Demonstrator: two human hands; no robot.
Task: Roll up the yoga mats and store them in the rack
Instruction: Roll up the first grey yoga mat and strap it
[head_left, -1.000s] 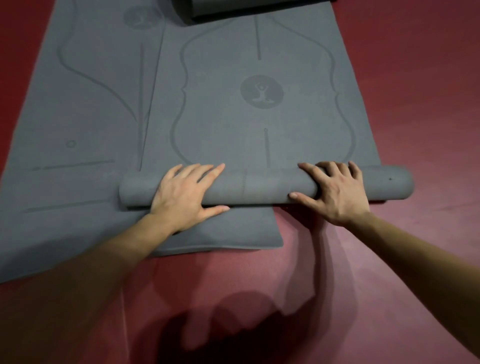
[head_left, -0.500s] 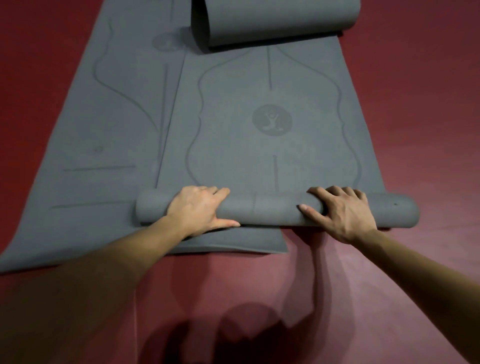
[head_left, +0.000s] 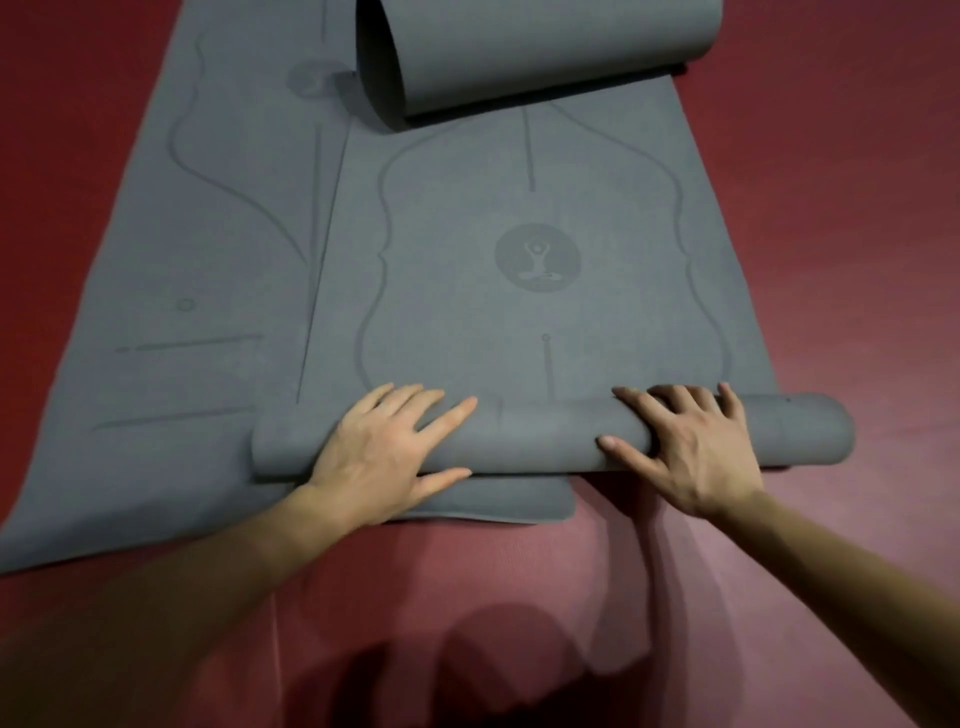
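A grey yoga mat (head_left: 467, 312) with a printed figure logo lies on the red floor, its near end wound into a tight roll (head_left: 535, 436). My left hand (head_left: 379, 457) lies over the roll's left part, fingers spread on top and thumb on the near side. My right hand (head_left: 685, 452) cups the roll's right part the same way. The mat's far end (head_left: 545, 47) curls up in a loose loop. A second grey mat (head_left: 182, 260) lies flat underneath, sticking out to the left and under the roll.
Red floor (head_left: 857, 260) surrounds the mats on the right and in front of me. My shadow falls on the floor near the bottom edge. No rack is in view.
The roll has moved slightly forward along the mat. My left fingers, curled half a second ago, now lie spread. More of the curled far end has come into view.
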